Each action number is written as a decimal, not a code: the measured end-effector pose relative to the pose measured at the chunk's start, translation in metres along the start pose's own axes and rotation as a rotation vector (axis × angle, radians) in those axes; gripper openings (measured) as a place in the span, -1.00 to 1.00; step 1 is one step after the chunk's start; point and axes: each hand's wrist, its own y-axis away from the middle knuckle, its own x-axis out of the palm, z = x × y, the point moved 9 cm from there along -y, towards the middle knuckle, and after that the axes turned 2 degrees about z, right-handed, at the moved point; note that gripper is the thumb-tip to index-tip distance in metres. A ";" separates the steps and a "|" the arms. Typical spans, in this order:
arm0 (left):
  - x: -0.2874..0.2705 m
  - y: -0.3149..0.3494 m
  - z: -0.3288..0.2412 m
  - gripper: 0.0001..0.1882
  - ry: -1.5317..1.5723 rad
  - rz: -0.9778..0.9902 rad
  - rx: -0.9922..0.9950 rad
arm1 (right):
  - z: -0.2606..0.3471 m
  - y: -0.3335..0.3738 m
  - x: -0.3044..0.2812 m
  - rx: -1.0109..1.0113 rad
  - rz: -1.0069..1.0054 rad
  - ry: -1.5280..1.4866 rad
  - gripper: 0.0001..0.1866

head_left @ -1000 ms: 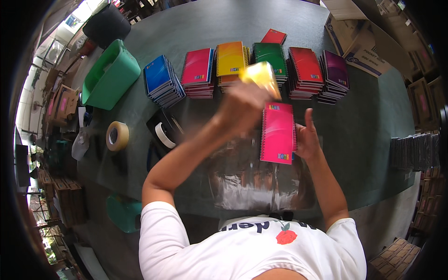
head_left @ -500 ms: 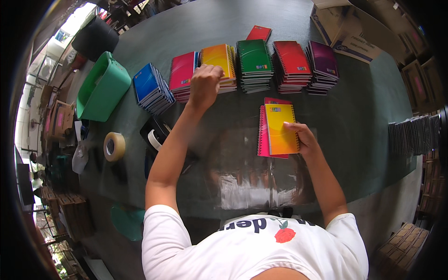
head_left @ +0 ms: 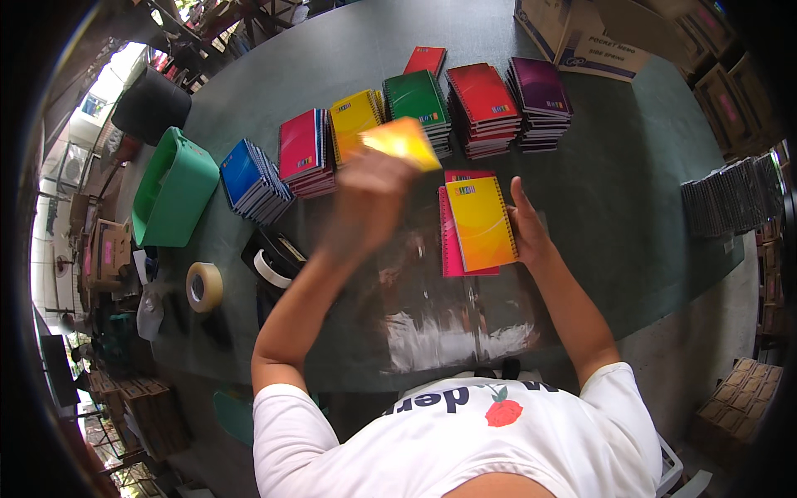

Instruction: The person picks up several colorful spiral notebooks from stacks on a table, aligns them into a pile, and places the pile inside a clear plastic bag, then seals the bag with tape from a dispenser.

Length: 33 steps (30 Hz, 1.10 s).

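Spiral-bound notebooks (head_left: 415,95) in six coloured stacks across the upper middle of a wide, dark green table (head_left: 647,191). At upper right, a cardboard box (head_left: 602,51); at left, a green plastic bin (head_left: 178,195); at lower centre, glossy clear plastic sheeting (head_left: 440,336). Near the centre, a yellow notebook (head_left: 481,226) lapped over a pink notebook (head_left: 447,249), both at the right hand (head_left: 533,231), palm along their right edges, thumb raised wide of the covers. Just up and left, left hand (head_left: 374,187) closed on a yellow-orange notebook (head_left: 405,143), in front of the yellow stack. Left of the sheeting, a black tape dispenser (head_left: 278,251) and, smaller, a roll of tape (head_left: 214,286). With that thumb off, some risk of the lapped pair sliding apart or tipping; likely causes, slick covers or a bump from the yellow-orange notebook. Right fingers hidden behind the pair, so firmness of grip and any further notebooks underneath impossible to tell. Left fingers smeared by motion, yellow-orange cover partly washed out by glare, cardboard box cut off at the top edge.
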 end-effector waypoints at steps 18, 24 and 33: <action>0.066 -0.060 -0.046 -0.71 1.083 0.426 -0.152 | 0.021 0.078 -0.032 -0.086 0.003 -0.102 -0.37; 0.142 -0.087 -0.050 -0.68 0.135 0.178 -0.004 | 0.038 0.114 -0.069 -0.100 -0.166 0.270 -0.56; 0.091 -0.065 -0.100 -0.86 -0.006 0.119 0.025 | 0.077 0.109 -0.071 -0.212 -0.103 0.004 -0.52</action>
